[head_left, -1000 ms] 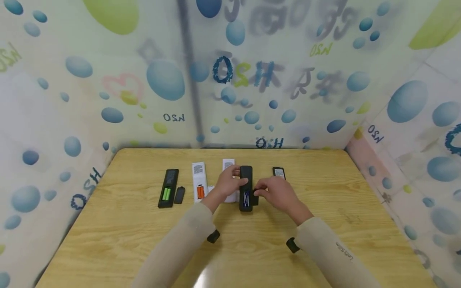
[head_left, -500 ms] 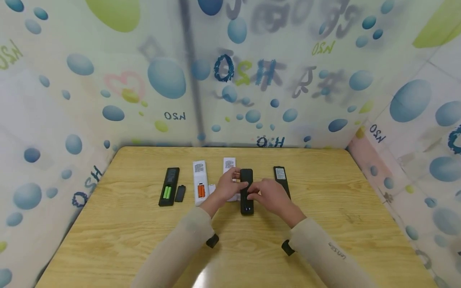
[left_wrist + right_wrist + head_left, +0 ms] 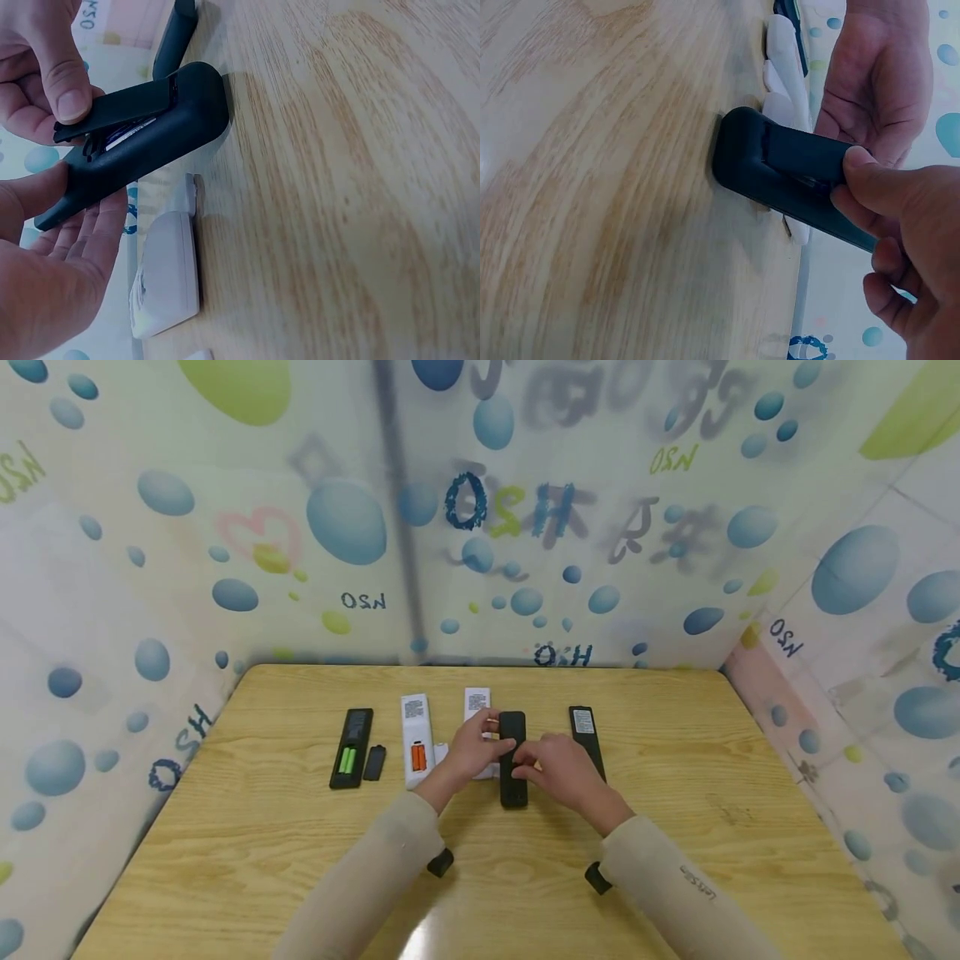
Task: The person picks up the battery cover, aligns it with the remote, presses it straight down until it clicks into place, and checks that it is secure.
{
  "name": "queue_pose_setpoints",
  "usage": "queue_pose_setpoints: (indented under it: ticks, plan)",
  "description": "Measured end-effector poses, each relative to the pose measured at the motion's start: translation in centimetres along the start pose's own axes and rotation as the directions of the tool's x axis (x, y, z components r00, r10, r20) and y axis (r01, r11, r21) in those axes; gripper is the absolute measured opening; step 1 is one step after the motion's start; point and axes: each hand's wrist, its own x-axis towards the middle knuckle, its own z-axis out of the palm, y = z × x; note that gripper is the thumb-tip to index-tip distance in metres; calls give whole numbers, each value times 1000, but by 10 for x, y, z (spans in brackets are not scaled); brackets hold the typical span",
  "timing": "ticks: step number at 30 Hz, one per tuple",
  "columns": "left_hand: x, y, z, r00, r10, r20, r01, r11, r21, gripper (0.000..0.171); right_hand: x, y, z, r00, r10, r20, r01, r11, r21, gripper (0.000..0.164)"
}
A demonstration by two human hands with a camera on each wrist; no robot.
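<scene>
Probably light, stiff and smooth, the held remote [image 3: 150,155] is between the nearer white remote [image 3: 477,700] and the rightmost remote [image 3: 587,739], gripped by our left hand [image 3: 474,747] with thumb above and fingers beneath. Our right hand [image 3: 561,768] pinches the raised edge of its thin cover [image 3: 127,107], likely the best hold but perhaps easily cracked if bent. We have open table [image 3: 517,893] toward us, less sideways.

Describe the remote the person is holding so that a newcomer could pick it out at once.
Start at the wooden table and follow the two beige sleeves towards its middle. The left hand grips a black remote there, just right of the white remotes. Unlike its neighbours, it is held, with the right hand pinching its tilted battery cover.
</scene>
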Motion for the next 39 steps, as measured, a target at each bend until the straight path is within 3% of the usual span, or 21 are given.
queue_pose_setpoints:
  ticks: [6, 31, 39]
  plan:
    - [0, 0, 0, 1000, -7, 7, 7, 1000, -10, 44, 1, 1, 4, 999, -38, -22, 37, 997, -62, 16]
    - [2, -3, 1, 999, -6, 36, 8, 999, -47, 50, -3, 1, 10, 985, -83, -152, 67, 992, -106, 17]
    - [-20, 26, -2, 999, 9, 53, -7, 999, -34, 48, 0, 0, 10, 988, -63, -139, 49, 994, -103, 21]
